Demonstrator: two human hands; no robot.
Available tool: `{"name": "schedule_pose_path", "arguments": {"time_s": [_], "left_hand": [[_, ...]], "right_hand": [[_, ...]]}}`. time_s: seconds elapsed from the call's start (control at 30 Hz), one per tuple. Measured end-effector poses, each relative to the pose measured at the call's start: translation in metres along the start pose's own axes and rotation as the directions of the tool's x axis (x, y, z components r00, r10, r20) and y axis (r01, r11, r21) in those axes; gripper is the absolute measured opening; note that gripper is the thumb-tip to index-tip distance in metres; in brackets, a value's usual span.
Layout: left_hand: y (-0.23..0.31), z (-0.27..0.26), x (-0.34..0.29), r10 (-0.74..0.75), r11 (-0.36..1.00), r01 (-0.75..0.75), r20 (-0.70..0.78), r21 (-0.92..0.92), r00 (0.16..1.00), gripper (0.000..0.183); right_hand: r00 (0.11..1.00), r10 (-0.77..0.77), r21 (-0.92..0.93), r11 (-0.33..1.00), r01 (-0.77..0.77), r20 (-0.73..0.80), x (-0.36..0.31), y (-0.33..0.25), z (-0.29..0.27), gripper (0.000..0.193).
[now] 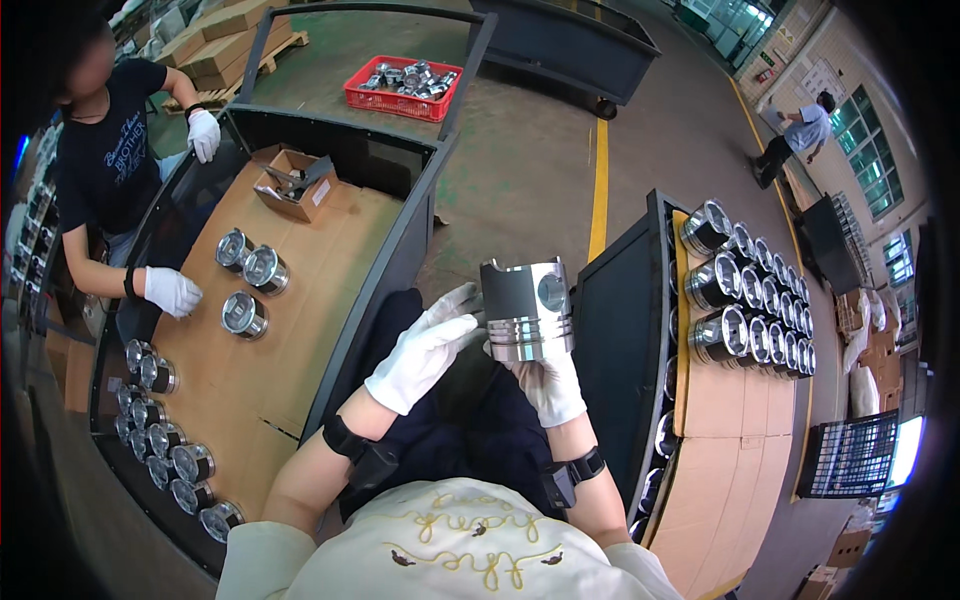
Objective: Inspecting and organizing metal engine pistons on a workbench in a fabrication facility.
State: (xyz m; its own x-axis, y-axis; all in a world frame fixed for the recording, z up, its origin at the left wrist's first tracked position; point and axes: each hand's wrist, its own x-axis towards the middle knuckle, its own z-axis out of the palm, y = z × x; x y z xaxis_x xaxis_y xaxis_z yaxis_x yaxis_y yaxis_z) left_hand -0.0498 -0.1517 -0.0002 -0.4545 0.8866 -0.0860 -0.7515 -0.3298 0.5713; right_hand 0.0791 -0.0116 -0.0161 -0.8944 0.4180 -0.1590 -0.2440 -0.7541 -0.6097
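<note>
You seem to be at a handling or checking step: the engine piston is in front of you, ring end down, its lower end gripped from beneath by your gloved right hand. Your left hand is open, fingers extended at the piston's left side; whether they touch, I cannot tell. Other pistons stand left of it on a cardboard-lined surface. The next move calls for firm support underneath before any turn or shift.
</note>
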Motion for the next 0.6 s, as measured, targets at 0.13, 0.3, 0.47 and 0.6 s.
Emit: {"name": "schedule_pose_path", "arguments": {"time_s": [0.13, 0.3, 0.47, 0.6], "left_hand": [[-0.003, 0.031, -0.002, 0.234, 0.831, -0.11, -0.162, 0.546, 0.959, 0.062], [-0.023, 0.026, 0.007, 0.438, 0.446, -0.18, -0.038, 0.877, 0.898, 0.096], [-0.013, 0.015, -0.003, 0.29, 0.625, -0.138, -0.064, 0.769, 0.955, 0.088], [-0.012, 0.008, -0.008, 0.262, 0.657, -0.139, -0.052, 0.741, 0.964, 0.076]], "right_hand": [[0.991, 0.076, 0.195, 0.976, -0.097, 0.113, -0.005, 0.016, -0.004, 0.054], [0.984, 0.157, 0.34, 0.924, -0.177, 0.086, -0.012, 0.035, -0.004, 0.05], [0.956, 0.243, 0.474, 0.83, -0.294, 0.168, -0.016, 0.045, -0.015, 0.052], [0.935, 0.286, 0.642, 0.681, -0.354, 0.211, -0.018, 0.049, -0.016, 0.043]]}}
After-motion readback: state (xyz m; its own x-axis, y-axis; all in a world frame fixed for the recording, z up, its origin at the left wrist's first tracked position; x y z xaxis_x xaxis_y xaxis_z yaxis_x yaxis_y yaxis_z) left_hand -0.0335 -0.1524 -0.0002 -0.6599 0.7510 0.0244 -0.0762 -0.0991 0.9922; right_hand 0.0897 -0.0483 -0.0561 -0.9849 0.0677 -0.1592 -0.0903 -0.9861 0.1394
